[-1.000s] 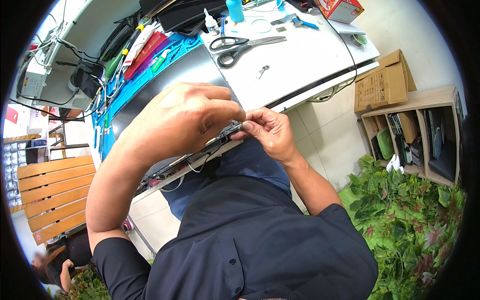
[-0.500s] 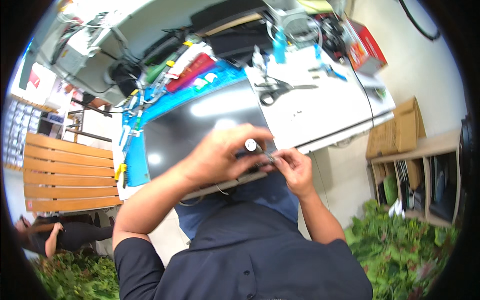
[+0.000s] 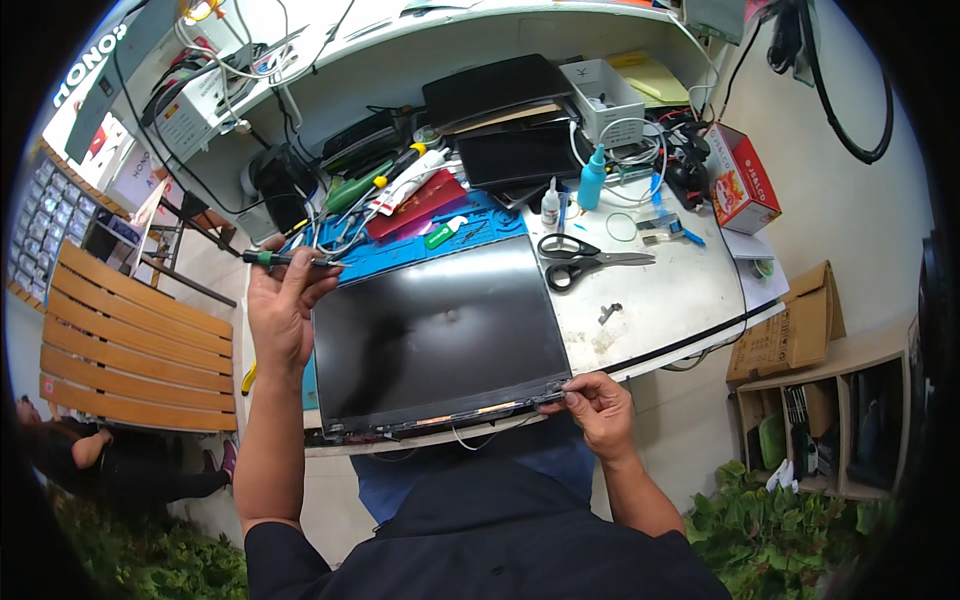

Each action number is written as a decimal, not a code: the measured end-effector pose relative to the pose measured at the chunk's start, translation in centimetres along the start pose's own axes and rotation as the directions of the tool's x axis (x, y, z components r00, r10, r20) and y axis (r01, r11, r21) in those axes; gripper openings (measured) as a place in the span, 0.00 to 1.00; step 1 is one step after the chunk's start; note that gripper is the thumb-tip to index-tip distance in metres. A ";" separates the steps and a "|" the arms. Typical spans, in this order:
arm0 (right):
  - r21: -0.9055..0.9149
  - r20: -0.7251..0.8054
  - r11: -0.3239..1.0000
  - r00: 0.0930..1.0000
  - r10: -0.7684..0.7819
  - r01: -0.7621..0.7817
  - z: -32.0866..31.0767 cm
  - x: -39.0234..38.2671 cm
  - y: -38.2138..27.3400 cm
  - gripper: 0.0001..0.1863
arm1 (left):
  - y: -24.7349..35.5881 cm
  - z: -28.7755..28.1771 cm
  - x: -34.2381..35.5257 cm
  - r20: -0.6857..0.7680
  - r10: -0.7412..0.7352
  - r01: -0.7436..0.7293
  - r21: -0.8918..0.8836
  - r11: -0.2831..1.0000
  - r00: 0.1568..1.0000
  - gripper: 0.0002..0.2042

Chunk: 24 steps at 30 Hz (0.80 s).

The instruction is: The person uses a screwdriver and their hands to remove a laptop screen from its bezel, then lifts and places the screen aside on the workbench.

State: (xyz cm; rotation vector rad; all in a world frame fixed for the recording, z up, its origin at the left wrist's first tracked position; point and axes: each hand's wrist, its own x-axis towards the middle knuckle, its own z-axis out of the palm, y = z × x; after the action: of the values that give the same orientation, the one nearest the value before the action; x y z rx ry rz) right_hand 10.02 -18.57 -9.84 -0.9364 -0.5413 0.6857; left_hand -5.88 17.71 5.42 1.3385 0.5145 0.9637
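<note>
A laptop screen panel (image 3: 450,335) lies face up at the front of the table, its frame strip bare along the near edge. Beyond the panel's left side I raise my left hand (image 3: 283,312), closed around a slim screwdriver (image 3: 272,259) with a green and black handle; its tip points right. My right hand (image 3: 600,412) pinches a small dark hinge piece (image 3: 553,391) at the panel's near right corner. Whether that piece is fixed to the panel I cannot tell. A thin white cable (image 3: 462,440) hangs from the near edge.
Black scissors (image 3: 570,265) and a small metal part (image 3: 609,313) lie right of the panel. Behind it are a blue mat (image 3: 480,228), a white bottle (image 3: 550,204) and a blue bottle (image 3: 592,180). A wooden bench (image 3: 135,340) and another person (image 3: 85,450) are at left.
My left hand has moved away from the panel's near right corner, up and to the left, carrying the screwdriver. My right hand stays by that corner, slightly lower. The view has shifted.
</note>
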 end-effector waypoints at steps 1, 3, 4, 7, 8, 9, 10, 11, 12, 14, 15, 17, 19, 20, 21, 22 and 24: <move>-0.001 -0.006 1.000 1.000 0.012 -0.012 0.0 0.1 0.0 0.05 | -0.1 -0.2 0.2 0.000 0.011 -0.011 0.024 1.000 1.000 0.22; -0.013 -0.013 1.000 1.000 0.015 -0.015 0.1 0.1 -0.2 0.05 | -0.8 0.5 0.6 0.017 0.025 -0.026 0.079 0.997 1.000 0.22; -0.019 -0.015 1.000 1.000 0.017 -0.018 0.2 0.1 -0.3 0.05 | -1.2 1.0 0.8 0.025 0.032 -0.035 0.106 0.994 0.999 0.21; -0.019 -0.022 1.000 1.000 0.018 -0.019 0.0 0.1 -0.2 0.06 | -2.6 3.9 1.8 0.129 0.036 -0.057 0.168 0.984 0.991 0.21; -0.014 -0.022 1.000 1.000 0.022 -0.022 0.0 0.1 -0.3 0.06 | -3.0 4.9 2.2 0.165 0.040 -0.071 0.185 0.980 0.985 0.21; -0.010 -0.023 1.000 0.999 0.024 -0.025 0.0 0.1 -0.3 0.06 | -3.7 6.0 2.7 0.205 0.041 -0.078 0.177 0.981 0.978 0.20; -0.005 -0.020 1.000 0.999 0.028 -0.028 0.0 0.2 -0.4 0.06 | -4.2 7.0 3.2 0.243 0.054 -0.100 0.178 0.979 0.969 0.19; 0.009 -0.011 0.999 0.999 0.036 -0.036 -0.1 0.2 -0.2 0.06 | -4.8 7.9 3.7 0.279 0.068 -0.121 0.179 0.976 0.958 0.18; 0.023 -0.007 0.999 0.999 0.041 -0.041 -0.4 0.1 0.1 0.06 | -5.6 9.1 4.3 0.321 0.080 -0.142 0.177 0.974 0.944 0.16; 0.033 -0.002 0.998 0.999 0.044 -0.044 -0.5 0.0 0.1 0.06 | -6.7 10.8 5.4 0.381 0.119 -0.210 0.208 0.955 0.917 0.13; 0.034 -0.002 0.998 0.999 0.043 -0.043 -0.4 0.0 0.1 0.06 | -6.8 11.5 5.7 0.405 0.124 -0.246 0.265 0.932 0.906 0.12; 0.035 0.000 0.998 0.999 0.049 -0.049 -0.4 0.0 -0.1 0.06 | -6.9 12.8 6.3 0.449 0.126 -0.316 0.378 0.870 0.884 0.11; 0.033 0.003 0.997 0.998 0.068 -0.068 -0.6 -0.1 -0.2 0.07 | -7.6 13.5 6.6 0.455 0.090 -0.293 0.399 0.869 0.886 0.12; 0.018 0.011 0.999 0.999 0.050 -0.051 -0.6 0.0 -0.2 0.06 | -8.0 13.7 6.8 0.457 0.073 -0.282 0.410 0.867 0.886 0.12; 0.004 0.016 0.999 0.999 0.033 -0.033 -0.6 -0.1 -0.2 0.06 | -8.4 13.7 7.0 0.476 0.092 -0.324 0.433 0.841 0.875 0.13; -0.009 0.021 1.000 1.000 0.015 -0.015 -0.7 -0.1 -0.1 0.06 | -8.7 13.7 7.0 0.468 0.078 -0.300 0.421 0.856 0.880 0.13; 0.004 0.039 1.000 0.999 0.024 -0.024 -1.0 -0.1 0.0 0.06 | -9.3 14.0 6.9 0.454 0.047 -0.248 0.394 0.885 0.890 0.14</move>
State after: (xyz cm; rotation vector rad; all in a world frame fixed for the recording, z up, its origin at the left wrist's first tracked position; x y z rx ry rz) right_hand 10.60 -19.19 -10.36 -0.9279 -0.5635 0.7278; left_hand 11.61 15.80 0.75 1.9753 0.2912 0.6532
